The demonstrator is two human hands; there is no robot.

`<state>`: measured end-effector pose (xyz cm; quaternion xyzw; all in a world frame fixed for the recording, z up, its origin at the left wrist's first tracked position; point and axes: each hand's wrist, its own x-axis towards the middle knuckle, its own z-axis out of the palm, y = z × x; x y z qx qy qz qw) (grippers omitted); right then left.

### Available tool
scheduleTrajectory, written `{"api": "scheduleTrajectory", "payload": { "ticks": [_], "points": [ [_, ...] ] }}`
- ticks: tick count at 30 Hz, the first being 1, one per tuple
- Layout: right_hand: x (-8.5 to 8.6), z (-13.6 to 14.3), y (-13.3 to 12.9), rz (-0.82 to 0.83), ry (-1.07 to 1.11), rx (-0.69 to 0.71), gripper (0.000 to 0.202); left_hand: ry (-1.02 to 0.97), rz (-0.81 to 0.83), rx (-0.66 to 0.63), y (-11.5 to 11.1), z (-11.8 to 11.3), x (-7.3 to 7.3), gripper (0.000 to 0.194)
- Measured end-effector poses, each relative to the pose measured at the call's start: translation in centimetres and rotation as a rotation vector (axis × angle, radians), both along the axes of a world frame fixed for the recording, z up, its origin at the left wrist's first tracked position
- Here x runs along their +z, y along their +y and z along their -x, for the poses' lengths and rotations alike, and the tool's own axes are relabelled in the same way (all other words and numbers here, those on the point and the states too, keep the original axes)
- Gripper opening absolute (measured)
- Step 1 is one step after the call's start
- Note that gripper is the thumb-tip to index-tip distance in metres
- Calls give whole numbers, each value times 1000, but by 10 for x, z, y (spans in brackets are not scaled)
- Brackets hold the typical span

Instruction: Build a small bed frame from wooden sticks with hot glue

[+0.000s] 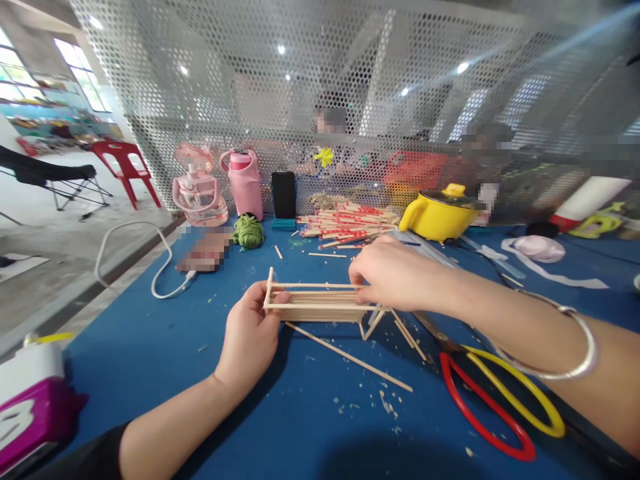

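A small frame of thin wooden sticks (320,312), with a slatted panel and raised rails, is held between both hands just above the table. My left hand (253,327) is closed round its left end, thumb over the slats. At the opposite end my right hand (375,270) pinches the frame near the corner; its fingertips are partly hidden behind the rails. One loose wooden stick (350,357) lies slantwise on the table below the frame. Several short sticks (407,333) rest by the right end. Scissors (493,393) with red and yellow handles lie under my right forearm.
Behind the frame are a pile of red-wrapped chopsticks (345,221), a yellow pot (440,215), green yarn (249,231), a phone (284,193) and pink bottles (243,183). A white cable (165,267) crosses the blue table's (165,360) left edge. Perforated metal mesh (310,67) stands at the back.
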<state>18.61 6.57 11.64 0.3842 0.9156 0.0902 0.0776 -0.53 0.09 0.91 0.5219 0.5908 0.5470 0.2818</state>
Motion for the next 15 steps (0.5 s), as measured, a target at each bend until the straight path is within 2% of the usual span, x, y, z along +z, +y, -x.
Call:
{"api": "scheduleTrajectory", "payload": {
  "ticks": [9, 15],
  "points": [
    [-7, -7, 2, 53, 187, 69, 7, -25, -5, -20, 0, 0, -2, 18],
    [-6, -4, 3, 84, 134, 74, 11, -54, -6, -52, 0, 1, -2, 18]
  ]
}}
